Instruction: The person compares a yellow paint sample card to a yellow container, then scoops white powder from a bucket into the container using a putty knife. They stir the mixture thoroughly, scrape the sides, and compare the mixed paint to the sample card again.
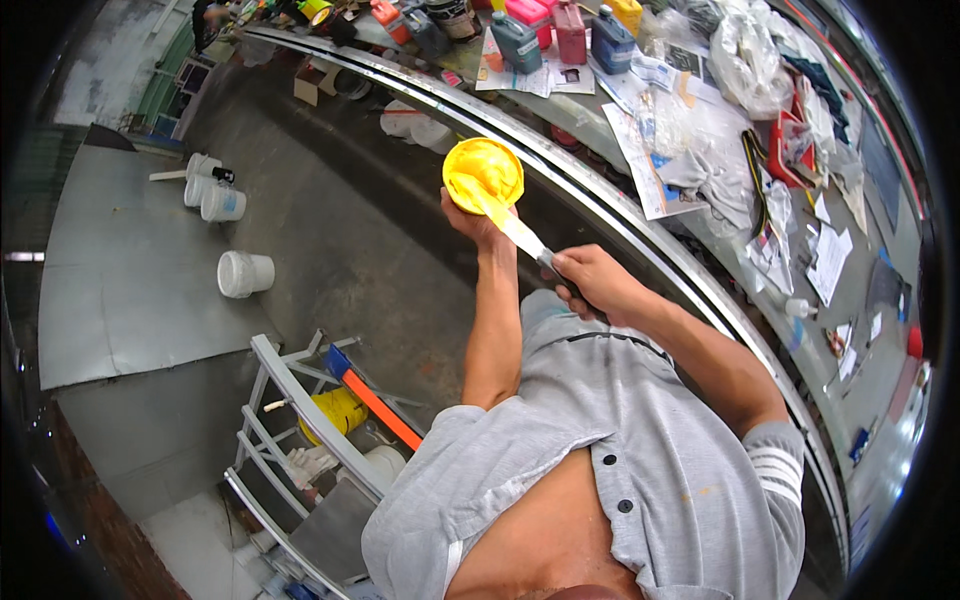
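My left hand (478,224) is wrapped round a round tub (447,178) from below and tilts its mouth toward me. Thick bright yellow paste (480,160), like paint or ink, fills the tub. With my right hand (603,284) I grip the dark handle of a spatula (520,236). Its pale, flat blade reaches into the tub, and yellow paste coats the far half. The tip is buried in the paste or merges with it in colour.
To the right runs a long table edged with a metal rail (640,212), loaded with bottles (612,40), papers (640,165) and plastic bags (748,60). White buckets (246,274) stand at left. Near my left elbow are a metal frame (300,385), an orange-handled tool (380,408) and a yellow bucket (338,412).
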The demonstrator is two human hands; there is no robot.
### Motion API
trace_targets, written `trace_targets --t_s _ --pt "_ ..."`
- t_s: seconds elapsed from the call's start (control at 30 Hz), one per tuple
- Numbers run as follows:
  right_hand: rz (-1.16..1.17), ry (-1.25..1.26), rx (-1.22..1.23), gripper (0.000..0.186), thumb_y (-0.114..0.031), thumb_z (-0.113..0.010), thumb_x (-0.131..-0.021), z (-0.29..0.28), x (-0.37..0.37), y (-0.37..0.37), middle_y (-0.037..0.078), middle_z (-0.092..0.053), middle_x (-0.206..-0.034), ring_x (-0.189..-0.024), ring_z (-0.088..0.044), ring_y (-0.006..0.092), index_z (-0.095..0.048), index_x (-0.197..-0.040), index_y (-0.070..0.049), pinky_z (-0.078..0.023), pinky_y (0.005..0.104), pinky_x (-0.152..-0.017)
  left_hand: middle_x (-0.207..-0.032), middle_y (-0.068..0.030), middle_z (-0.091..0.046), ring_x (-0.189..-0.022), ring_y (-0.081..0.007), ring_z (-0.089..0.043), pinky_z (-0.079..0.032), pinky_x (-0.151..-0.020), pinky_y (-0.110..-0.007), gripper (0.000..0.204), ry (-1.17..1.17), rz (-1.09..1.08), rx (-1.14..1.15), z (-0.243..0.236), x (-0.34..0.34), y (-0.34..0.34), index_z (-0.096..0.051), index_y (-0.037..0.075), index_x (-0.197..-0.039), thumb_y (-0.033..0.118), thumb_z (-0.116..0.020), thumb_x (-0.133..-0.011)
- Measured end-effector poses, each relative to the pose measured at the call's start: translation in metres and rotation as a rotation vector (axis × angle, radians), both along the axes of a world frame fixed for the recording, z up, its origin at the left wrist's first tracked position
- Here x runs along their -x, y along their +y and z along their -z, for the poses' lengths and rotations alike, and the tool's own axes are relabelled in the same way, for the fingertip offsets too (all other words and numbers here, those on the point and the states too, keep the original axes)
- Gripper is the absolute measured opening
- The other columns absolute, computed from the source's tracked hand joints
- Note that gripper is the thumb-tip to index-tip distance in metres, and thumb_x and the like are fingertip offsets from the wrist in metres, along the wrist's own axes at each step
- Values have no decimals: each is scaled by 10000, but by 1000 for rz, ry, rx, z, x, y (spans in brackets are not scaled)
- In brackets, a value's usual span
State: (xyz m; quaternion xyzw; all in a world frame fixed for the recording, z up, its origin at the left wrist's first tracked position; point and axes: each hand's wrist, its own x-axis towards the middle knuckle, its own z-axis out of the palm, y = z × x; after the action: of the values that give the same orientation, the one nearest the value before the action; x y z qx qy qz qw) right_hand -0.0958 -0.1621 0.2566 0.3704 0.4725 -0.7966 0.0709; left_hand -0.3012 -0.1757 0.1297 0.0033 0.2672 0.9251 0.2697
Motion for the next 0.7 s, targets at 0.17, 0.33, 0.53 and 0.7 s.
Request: trace_targets --t_s 0.17,0.33,0.53,0.7 --pt "-48 -121 13 255 -249 -471 -1034 -46 -52 52 -12 -525 -635 -414 -401 53 -575 -898 -60 -316 233 -359 -1187 -59 -655 -1089 -255 -640 -516 -936 -465 529 -139 -63 25 -7 18 27 -640 121 -1184 514 -414 -910" --pt "148 84 -1287 348 -129 -561 -946 -17 -20 64 125 -577 -755 -685 -585 251 -598 -1285 -63 -481 381 -669 -1389 -61 -537 -1309 -278 -485 -310 -1132 -496 613 -172 24 -106 -15 30 71 -527 136 -1353 541 -317 -943" --pt "164 -77 -1394 481 -46 -606 -875 8 70 42 161 -526 -947 -836 -598 348 -540 -1350 -83 -483 444 -736 -1364 -80 -548 -1250 -307 -537 -401 -1050 -524 656 -90 87 -61 3 62 114 -509 139 -1365 570 -261 -937" --pt "-10 -177 -1312 465 -51 -620 -865 -33 38 38 146 -544 -947 -823 -598 329 -567 -1326 -75 -483 423 -726 -1278 -67 -602 -1182 -302 -566 -447 -951 -534 608 -246 102 -54 -26 97 115 -577 170 -1272 576 -303 -913"
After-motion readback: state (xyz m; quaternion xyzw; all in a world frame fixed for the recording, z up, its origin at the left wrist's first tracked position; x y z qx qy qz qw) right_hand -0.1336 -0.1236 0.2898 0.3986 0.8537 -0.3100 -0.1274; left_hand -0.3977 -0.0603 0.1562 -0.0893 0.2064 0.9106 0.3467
